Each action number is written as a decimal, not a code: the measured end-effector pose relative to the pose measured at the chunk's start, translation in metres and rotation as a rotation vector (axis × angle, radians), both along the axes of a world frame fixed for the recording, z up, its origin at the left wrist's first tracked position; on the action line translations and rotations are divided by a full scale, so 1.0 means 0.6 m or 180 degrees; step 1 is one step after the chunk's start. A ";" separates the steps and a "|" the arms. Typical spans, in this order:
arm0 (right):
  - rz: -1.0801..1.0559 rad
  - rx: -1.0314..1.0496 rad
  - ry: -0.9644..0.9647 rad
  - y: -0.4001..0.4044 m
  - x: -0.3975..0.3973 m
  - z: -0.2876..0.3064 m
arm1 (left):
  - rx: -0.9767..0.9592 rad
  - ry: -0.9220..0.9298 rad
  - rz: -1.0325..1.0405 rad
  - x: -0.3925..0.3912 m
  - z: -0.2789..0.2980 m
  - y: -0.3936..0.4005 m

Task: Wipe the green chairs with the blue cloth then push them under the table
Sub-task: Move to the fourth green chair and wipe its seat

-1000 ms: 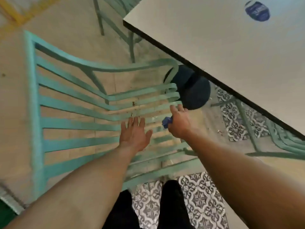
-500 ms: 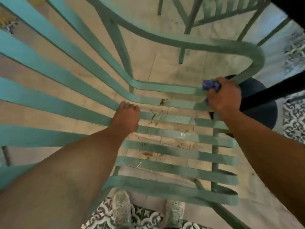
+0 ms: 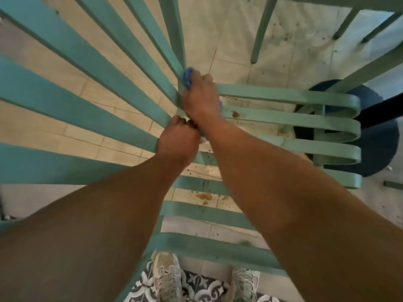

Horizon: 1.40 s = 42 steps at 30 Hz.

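A green slatted chair (image 3: 283,118) fills the view, its back slats fanning up left and its seat slats running right. My right hand (image 3: 200,99) presses the bunched blue cloth (image 3: 187,80) against the corner where the back slats meet the seat. Only a small part of the cloth shows past my fingers. Just below it, my left hand (image 3: 176,140) is closed around a back slat near its lower end. Brown crumbs and stains lie on the seat slats.
A second green chair (image 3: 327,25) stands at the top right. The dark round table base (image 3: 375,136) sits on the floor at the right, behind the seat's curled front edge. My two shoes (image 3: 166,277) stand on patterned tiles at the bottom.
My right hand has carried the cloth from the seat's right side leftward to the junction of back and seat. My left hand has closed on a back slat. The camera has dropped closer.
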State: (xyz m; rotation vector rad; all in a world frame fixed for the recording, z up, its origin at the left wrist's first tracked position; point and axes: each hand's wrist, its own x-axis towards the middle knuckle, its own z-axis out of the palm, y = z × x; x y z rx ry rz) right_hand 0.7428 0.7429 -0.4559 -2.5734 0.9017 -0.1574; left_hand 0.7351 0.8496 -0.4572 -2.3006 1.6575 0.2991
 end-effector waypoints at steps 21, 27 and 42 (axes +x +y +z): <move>-0.0121 0.0003 0.0241 -0.044 -0.204 0.016 | 0.0019 -0.0350 0.0067 0.001 0.014 0.001; -0.2744 0.0071 0.0908 -0.184 -0.527 0.051 | 0.0074 -0.0313 0.0147 0.002 0.005 -0.002; -0.1446 0.0287 0.0172 -0.021 -0.362 0.022 | 0.0022 -0.0350 0.0170 0.003 0.004 -0.002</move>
